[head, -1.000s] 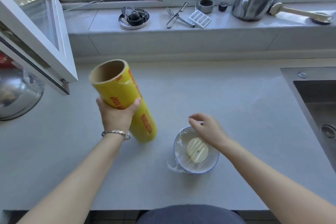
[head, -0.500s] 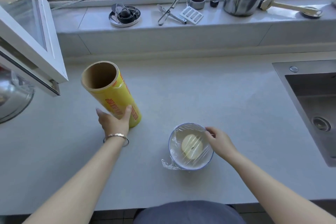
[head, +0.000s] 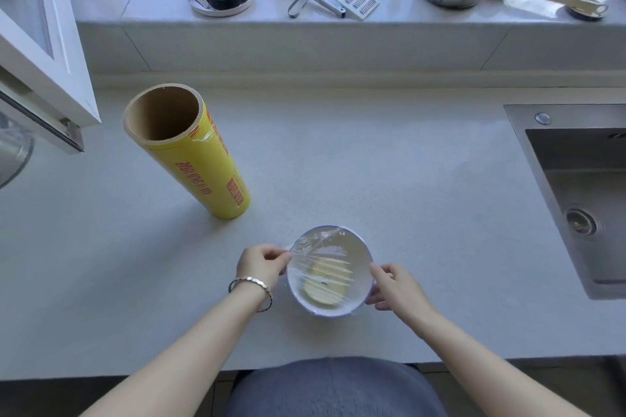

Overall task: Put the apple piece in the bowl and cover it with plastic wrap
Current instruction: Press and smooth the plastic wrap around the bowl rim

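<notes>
Toward the left edge of the counter [head: 406, 179] the plastic wrap roll [head: 193, 159] stands on end, open core up, well apart from my hands. My left forearm reaches in from the near edge, a bracelet [head: 250, 281] on the wrist. My left hand [head: 261, 264] sits just beside the bowl [head: 325, 313], fingers curled, pinching the plastic wrap [head: 325, 247] at the bowl's left rim. The bowl sits close to the near edge, about midway along it. The wrap is stretched over its mouth and the apple piece [head: 327, 283] lies inside under it. My right hand [head: 396, 288] cups the bowl's right side, thumb at the rim and fingers curved round the wall. My hands are apart, with the bowl between them. The sink [head: 576, 200] is set into the counter's right end.
</notes>
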Action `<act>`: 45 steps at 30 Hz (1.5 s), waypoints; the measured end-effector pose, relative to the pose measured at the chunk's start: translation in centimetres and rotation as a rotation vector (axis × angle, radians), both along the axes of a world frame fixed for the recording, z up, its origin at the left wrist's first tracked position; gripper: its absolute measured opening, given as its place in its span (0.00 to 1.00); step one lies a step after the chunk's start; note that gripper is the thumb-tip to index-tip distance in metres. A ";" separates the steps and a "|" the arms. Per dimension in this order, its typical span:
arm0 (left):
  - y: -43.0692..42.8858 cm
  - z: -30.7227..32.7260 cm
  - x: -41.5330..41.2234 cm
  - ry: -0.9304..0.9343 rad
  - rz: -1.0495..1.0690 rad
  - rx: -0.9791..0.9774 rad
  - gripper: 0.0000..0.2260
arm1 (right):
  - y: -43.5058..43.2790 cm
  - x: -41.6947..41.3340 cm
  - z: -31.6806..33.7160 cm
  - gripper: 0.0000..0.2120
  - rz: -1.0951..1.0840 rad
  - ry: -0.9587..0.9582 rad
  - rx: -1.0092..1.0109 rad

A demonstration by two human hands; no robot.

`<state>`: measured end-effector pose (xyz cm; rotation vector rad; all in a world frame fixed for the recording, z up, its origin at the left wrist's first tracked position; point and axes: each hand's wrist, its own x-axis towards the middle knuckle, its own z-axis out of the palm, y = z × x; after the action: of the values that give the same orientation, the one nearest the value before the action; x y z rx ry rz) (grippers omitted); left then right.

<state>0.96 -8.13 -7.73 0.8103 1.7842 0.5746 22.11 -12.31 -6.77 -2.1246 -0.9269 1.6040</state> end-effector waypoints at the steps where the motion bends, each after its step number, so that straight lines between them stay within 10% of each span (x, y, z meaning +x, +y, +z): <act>1: 0.4 0.3 -0.2 0.004 -0.005 0.007 0.05 | -0.2 -0.1 0.2 0.14 0.050 -0.010 -0.040; 9: 1.4 0.5 -0.4 -0.057 0.004 0.105 0.12 | 4.8 -2.4 1.0 0.16 0.547 -0.358 0.501; 15: 2.6 0.5 -0.4 -0.113 -0.031 0.112 0.10 | 8.7 -2.8 0.7 0.12 0.819 -0.372 0.369; 30: 3.9 -0.3 1.1 -0.017 -0.148 0.169 0.12 | 9.5 -0.8 0.6 0.10 0.341 0.217 0.314; 45: 5.3 -0.2 0.4 -0.105 -0.159 0.074 0.11 | 11.9 -1.4 1.6 0.14 0.643 -0.016 0.230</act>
<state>1.36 -2.86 -7.94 0.9466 1.5939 0.5702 20.75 -0.46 -5.14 -1.7746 -1.8359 1.6311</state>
